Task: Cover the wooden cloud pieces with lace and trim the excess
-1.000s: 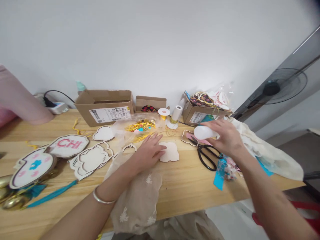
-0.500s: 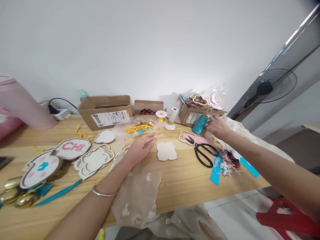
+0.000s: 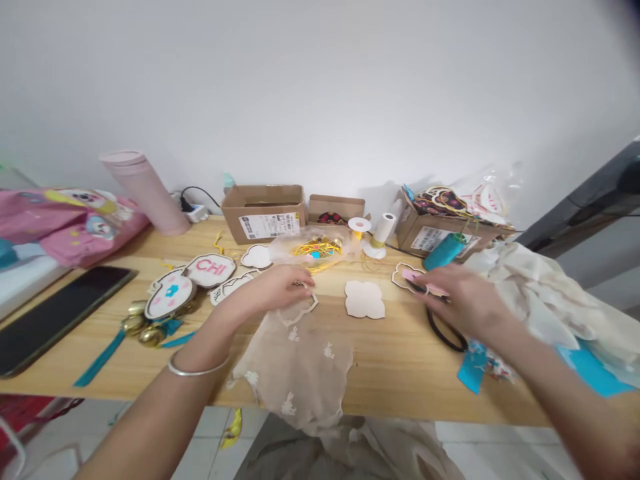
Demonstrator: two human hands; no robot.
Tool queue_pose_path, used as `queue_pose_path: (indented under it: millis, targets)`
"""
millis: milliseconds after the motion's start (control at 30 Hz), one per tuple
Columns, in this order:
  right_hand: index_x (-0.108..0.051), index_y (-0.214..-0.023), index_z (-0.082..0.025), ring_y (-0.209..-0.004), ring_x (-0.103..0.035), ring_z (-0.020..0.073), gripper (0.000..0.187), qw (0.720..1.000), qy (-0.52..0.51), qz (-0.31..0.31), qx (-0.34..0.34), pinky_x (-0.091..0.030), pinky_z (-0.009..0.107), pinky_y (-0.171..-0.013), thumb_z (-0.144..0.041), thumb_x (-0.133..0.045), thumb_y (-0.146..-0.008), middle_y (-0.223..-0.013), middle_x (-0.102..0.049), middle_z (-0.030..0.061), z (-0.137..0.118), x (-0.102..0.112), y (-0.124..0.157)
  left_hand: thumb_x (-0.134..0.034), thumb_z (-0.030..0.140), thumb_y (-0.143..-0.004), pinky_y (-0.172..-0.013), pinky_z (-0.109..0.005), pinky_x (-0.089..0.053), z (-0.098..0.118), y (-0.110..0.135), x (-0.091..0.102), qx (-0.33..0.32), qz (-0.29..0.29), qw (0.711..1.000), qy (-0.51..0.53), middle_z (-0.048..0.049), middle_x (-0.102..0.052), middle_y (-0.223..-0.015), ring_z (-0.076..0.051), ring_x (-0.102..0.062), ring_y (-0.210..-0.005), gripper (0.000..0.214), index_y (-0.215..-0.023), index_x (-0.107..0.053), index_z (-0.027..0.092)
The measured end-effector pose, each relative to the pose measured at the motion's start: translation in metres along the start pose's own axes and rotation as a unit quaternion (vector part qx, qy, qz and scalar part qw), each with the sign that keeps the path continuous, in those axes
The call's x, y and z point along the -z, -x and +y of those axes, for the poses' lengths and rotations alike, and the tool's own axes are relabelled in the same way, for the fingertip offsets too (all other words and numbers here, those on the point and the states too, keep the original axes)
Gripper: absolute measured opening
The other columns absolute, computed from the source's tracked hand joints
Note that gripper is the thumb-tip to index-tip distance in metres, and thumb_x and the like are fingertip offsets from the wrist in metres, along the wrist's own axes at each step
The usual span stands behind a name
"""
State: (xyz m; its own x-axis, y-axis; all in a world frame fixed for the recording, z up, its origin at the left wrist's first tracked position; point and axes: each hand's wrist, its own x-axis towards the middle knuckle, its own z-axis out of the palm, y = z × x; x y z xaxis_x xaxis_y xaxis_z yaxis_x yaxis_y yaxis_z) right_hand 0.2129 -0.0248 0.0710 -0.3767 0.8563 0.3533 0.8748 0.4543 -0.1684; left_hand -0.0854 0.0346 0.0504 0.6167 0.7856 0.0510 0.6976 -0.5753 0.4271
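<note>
My left hand rests with bent fingers and a gap at the thumb over a thin wooden outline frame. Beneath that frame spreads sheer beige fabric with small white embroidered motifs. To its right lies a white four-lobed piece. My right hand, smeared by motion, is over the black-handled scissors, hiding most of them; whether it grips them cannot be told. Beyond the scissors' tips are another outline frame and a pink strip. Behind my right hand leans a teal thread cone.
Along the wall stand an open cardboard box, thread spools and a second filled box. Finished plaques, brass bells and a phone lie left. Cream fabric and blue pieces lie right.
My right hand has come from beside the teal cone down and nearer, onto the scissors. My left hand has drawn back left, uncovering the outline frame. The view has turned left.
</note>
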Motion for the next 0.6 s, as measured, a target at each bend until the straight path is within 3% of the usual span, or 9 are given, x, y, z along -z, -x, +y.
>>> queue_pose_path:
  millis: [100,200,333,467,533,600]
  targets:
    - [-0.061,-0.078,-0.022,-0.073,-0.054,0.0193,0.016,0.993,-0.037,-0.109,0.011,-0.04,0.031,-0.066,-0.037,-0.059,-0.072,-0.075,-0.062,0.0045,-0.061,-0.041,0.004,-0.051,0.034,-0.077,-0.089,-0.032,-0.037,-0.003,0.024,-0.012,0.011,0.055,0.997,-0.061,-0.0085,-0.053,-0.119,-0.023,-0.047,-0.111,0.029,-0.101,-0.06,0.02]
    - [-0.057,-0.071,-0.018,-0.073,-0.053,0.0183,0.011,0.986,-0.078,-0.148,-0.009,-0.04,0.029,-0.064,-0.028,-0.062,-0.071,-0.074,-0.061,0.0041,-0.088,-0.069,0.002,-0.056,0.032,-0.075,-0.088,-0.035,-0.037,-0.005,0.05,-0.029,0.067,0.131,0.982,-0.114,-0.0105,-0.051,-0.119,-0.025,-0.047,-0.109,0.032,-0.104,-0.056,0.02]
    - [-0.052,-0.068,-0.018,-0.07,-0.051,0.0153,0.009,0.977,-0.175,-0.122,-0.005,-0.039,0.026,-0.062,-0.021,-0.058,-0.074,-0.07,-0.058,0.0017,-0.092,-0.08,-0.003,-0.054,0.043,-0.074,-0.073,-0.038,-0.041,-0.003,0.075,-0.046,0.186,0.18,0.953,-0.157,-0.0089,-0.058,-0.085,-0.027,-0.053,-0.084,0.029,-0.089,-0.056,0.018]
    - [-0.051,-0.072,-0.019,-0.067,-0.051,0.0144,0.008,0.966,-0.242,-0.087,-0.007,-0.038,0.026,-0.061,-0.024,-0.051,-0.079,-0.071,-0.057,0.0013,-0.094,-0.082,0.005,-0.05,0.036,-0.076,-0.066,-0.035,-0.039,0.009,0.083,-0.045,0.236,0.198,0.942,-0.136,-0.0058,-0.055,-0.07,-0.023,-0.051,-0.071,0.018,-0.072,-0.054,0.018]
    - [-0.051,-0.074,-0.02,-0.067,-0.051,0.0144,0.009,0.952,-0.294,-0.077,-0.042,-0.037,0.026,-0.06,-0.026,-0.048,-0.08,-0.071,-0.058,0.0007,-0.095,-0.081,0.014,-0.05,0.034,-0.076,-0.067,-0.035,-0.039,0.018,0.083,-0.039,0.244,0.24,0.936,-0.084,-0.0047,-0.056,-0.07,-0.022,-0.051,-0.072,0.018,-0.067,-0.052,0.019]
    - [-0.049,-0.075,-0.021,-0.063,-0.051,0.0136,0.01,0.921,-0.368,-0.052,-0.116,-0.037,0.025,-0.057,-0.03,-0.047,-0.081,-0.068,-0.057,-0.0004,-0.093,-0.076,0.022,-0.048,0.038,-0.076,-0.066,-0.033,-0.041,0.028,0.08,-0.031,0.245,0.286,0.926,0.041,-0.0039,-0.057,-0.073,-0.021,-0.053,-0.074,0.02,-0.069,-0.051,0.02]
